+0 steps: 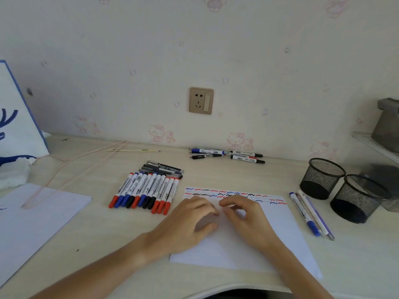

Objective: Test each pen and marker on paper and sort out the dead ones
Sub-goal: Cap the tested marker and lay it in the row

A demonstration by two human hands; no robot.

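Pale cartoon-print wallpaper backs a light wooden desk (248,175), where a white test sheet of paper (278,229) carries rows of red, blue and black squiggles along its far edge. Both hands hover over that sheet: the left hand (190,225) and right hand (244,214) have loosely curled fingers, tips nearly meeting, and seem to hold nothing, though blur hides any small thing between them. A neat row of capped red, blue and black markers (143,192) lies left of the sheet, three pens (311,214) right of it beside two black mesh cups (343,188), and a small pile of pens and markers (226,155) by the wall. Judging by this, one test has just ended; next, a hand should reach for an untested pen.
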